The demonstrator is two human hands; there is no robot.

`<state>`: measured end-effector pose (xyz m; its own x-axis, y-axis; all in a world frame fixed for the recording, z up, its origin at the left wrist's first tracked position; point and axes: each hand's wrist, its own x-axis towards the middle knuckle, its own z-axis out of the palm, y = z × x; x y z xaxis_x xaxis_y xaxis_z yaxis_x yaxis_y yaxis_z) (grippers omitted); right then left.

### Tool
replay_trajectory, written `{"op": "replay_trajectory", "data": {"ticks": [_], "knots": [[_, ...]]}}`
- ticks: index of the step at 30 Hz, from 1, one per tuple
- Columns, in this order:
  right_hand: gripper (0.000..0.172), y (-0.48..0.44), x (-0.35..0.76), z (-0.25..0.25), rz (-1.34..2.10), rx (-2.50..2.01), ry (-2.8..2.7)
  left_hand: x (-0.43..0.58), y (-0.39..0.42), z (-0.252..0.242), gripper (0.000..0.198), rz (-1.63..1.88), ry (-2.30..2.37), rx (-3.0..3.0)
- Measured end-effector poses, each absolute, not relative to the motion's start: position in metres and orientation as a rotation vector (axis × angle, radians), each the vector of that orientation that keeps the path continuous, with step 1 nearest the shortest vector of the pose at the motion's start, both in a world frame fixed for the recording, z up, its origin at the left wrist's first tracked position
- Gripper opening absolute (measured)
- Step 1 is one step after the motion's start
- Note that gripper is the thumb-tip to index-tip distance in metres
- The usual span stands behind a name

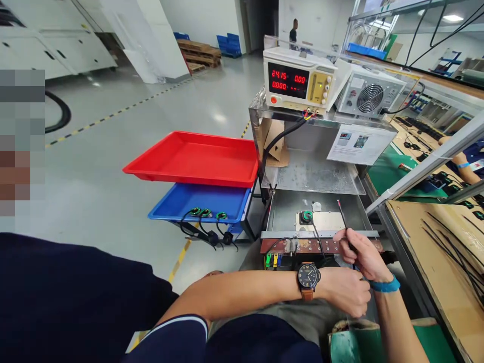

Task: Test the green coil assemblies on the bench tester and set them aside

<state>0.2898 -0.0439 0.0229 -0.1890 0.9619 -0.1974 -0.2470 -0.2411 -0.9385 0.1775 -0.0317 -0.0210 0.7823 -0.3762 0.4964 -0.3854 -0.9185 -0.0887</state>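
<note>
The right hand pinches one thin black cable between thumb and fingers; its reddish tip points away from the hand, over the metal tray. The left hand, just nearer the body, is curled in with its fingertips hidden, so I cannot tell whether it grips anything. One watch is on the left wrist, one blue band on the right.

The tray's front bar runs close beyond both hands, with the screwed brown strip along its near side. Right of the right hand, the board's long edge runs near the forearm, leaving a narrow gap; several loose cables lie on the board, too crossed to count. To the left of the hands, past the two trays, one red over one blue, the floor gives wide room.

Counted: three green rings with black leads at the blue tray's near edge, leads hanging over; one more ring on the pale plate, ahead and left of the right hand. Farther ahead stand two boxes: one power supply with lit red digits and one fan unit. One paper sheet hangs below them.
</note>
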Motion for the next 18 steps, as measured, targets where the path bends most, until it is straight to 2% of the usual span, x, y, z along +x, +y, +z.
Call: {"op": "replay_trajectory", "data": {"ticks": [3, 5, 8, 11, 13, 15, 18], "knots": [[0.038, -0.061, 0.296, 0.022, 1.544, -1.151, -0.917, 0.179, -0.032, -0.022, 0.027, 0.995, -0.787, 2.892], [0.043, -0.072, 0.295, 0.017, 1.472, -1.215, -0.892, 0.175, -0.034, -0.027, 0.033, 1.136, -0.789, 2.783], [0.048, -0.088, 0.287, 0.001, 1.363, -1.3, -0.893, 0.153, -0.044, -0.036, 0.04, 1.273, -0.338, 2.571], [0.05, -0.101, 0.272, -0.018, 1.393, -1.342, -0.948, 0.119, -0.053, -0.042, 0.031, 1.252, 0.428, 2.102], [0.051, -0.107, 0.26, -0.029, 1.44, -1.336, -0.982, 0.098, -0.055, -0.043, 0.022, 1.174, 0.771, 1.64], [0.051, -0.112, 0.249, -0.036, 1.485, -1.313, -1.007, 0.081, -0.053, -0.042, 0.03, 1.077, 0.896, 1.259], [0.05, -0.116, 0.235, -0.046, 1.546, -1.294, -1.069, 0.066, -0.048, -0.039, 0.043, 0.977, 0.869, 1.003]]}}
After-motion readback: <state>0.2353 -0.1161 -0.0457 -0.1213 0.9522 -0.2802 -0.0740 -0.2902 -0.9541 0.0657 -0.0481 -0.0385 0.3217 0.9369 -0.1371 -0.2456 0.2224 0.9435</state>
